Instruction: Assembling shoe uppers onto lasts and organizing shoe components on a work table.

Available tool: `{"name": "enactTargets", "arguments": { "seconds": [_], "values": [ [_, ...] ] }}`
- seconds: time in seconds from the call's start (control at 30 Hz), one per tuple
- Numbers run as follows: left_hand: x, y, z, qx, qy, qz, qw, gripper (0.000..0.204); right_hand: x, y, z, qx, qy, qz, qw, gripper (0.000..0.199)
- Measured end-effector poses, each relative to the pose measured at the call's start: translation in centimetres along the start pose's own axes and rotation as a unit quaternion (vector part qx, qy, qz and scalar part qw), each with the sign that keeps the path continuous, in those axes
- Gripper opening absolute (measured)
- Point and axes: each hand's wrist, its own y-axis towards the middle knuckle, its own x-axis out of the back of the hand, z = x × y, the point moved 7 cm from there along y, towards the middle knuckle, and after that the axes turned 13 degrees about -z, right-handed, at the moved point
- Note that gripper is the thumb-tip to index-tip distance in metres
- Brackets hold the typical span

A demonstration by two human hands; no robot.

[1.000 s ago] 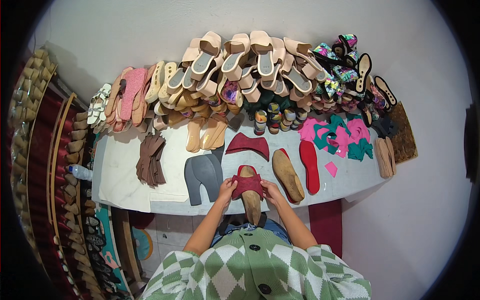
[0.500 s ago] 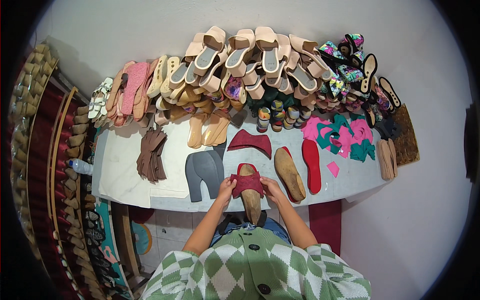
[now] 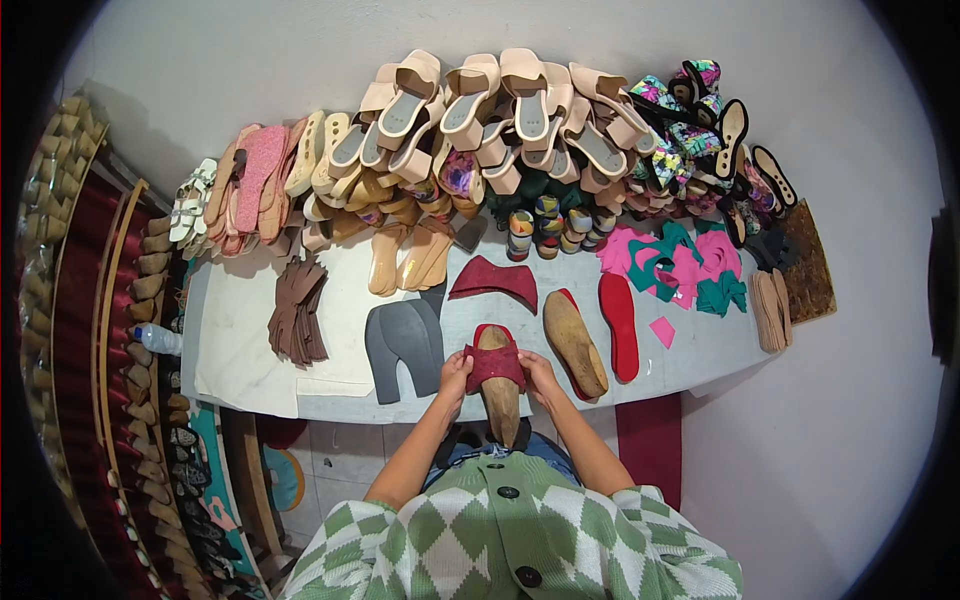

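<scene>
The pale desk [image 3: 250, 360] runs left to right under a wall, its far edge banked with a heap of finished beige sandals [image 3: 500, 110], stacked there out of the working space. Toward the far right corner sits a jumble of patterned sandals [image 3: 700, 120], and below them a scatter of pink and teal cut pieces [image 3: 680, 265]. Near the left end lies a fanned stack of brown cut pieces [image 3: 298, 315], kept flat so each can be lifted off. At the middle, two grey soles [image 3: 405, 345] lie side by side, with a dark red upper piece [image 3: 495, 282] beyond them. Right of centre a second wooden last [image 3: 575, 342] lies beside a red insole [image 3: 619, 325].

At the near edge, a wooden shoe last [image 3: 498, 395] overhangs the desk toward the person, toe pointing away, which leaves both its sides free to reach. A red strap [image 3: 495, 362] is draped across its forepart. The left hand [image 3: 455, 375] pinches the strap's left edge and the right hand [image 3: 540, 375] its right edge, both grips closed on it, seemingly pulling it snug over the last.
</scene>
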Motion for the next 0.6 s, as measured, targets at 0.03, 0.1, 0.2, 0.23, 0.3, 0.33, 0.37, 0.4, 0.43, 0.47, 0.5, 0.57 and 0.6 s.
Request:
{"name": "enactTargets", "arguments": {
  "seconds": [0.03,0.1,0.2,0.23,0.3,0.33,0.37,0.4,0.43,0.47,0.5,0.57,0.6],
  "values": [
    [0.0,0.0,0.0,-0.006,-0.001,-0.003,1.0,0.025,-0.1,-0.1,0.1,0.003,0.012,0.001,1.0,0.022],
    [-0.1,0.0,0.2,-0.011,-0.002,-0.005,1.0,0.025,-0.2,-0.4,0.4,0.005,0.024,0.002,1.0,0.021],
    [-0.1,0.0,0.1,-0.024,-0.015,-0.015,0.999,0.024,-0.8,-1.1,0.8,0.013,-0.016,0.019,1.0,0.023],
    [0.1,0.1,0.1,-0.024,-0.015,-0.02,0.999,0.023,-1.1,-1.3,1.1,0.03,-0.034,0.026,0.999,0.022],
    [0.1,-0.1,0.0,-0.024,-0.014,-0.023,0.999,0.022,-1.3,-1.7,1.5,0.047,-0.051,0.031,0.997,0.021],
    [-0.1,-0.5,-0.2,-0.032,-0.002,-0.03,0.999,0.022,-1.2,-1.9,1.6,0.047,-0.05,0.028,0.997,0.021],
    [-0.4,-0.8,-0.6,-0.04,0.01,-0.036,0.999,0.022,-1.2,-2.0,1.7,0.047,-0.049,0.024,0.997,0.02],
    [-0.3,-0.8,-0.6,-0.04,0.01,-0.036,0.998,0.022,-1.2,-1.9,1.7,0.047,-0.049,0.025,0.997,0.02],
    [-0.4,-0.8,-0.7,-0.044,0.004,-0.023,0.999,0.022,-1.3,-1.8,1.7,0.051,-0.044,0.03,0.997,0.02],
    [-0.5,-0.8,-0.8,-0.048,-0.003,-0.01,0.999,0.022,-1.3,-1.7,1.8,0.055,-0.039,0.034,0.997,0.02],
    [-0.4,-0.6,-0.8,-0.048,-0.003,-0.011,0.999,0.022,-1.4,-1.7,1.8,0.055,-0.039,0.035,0.997,0.02],
    [-0.3,-0.4,-1.4,-0.114,0.077,-0.017,0.99,0.02,-1.4,-1.6,1.8,0.061,-0.06,0.04,0.996,0.02],
    [-0.6,-0.4,-1.6,-0.113,0.078,-0.015,0.99,0.02,-1.3,-1.4,1.8,0.061,-0.06,0.039,0.996,0.02]
  ]
}}
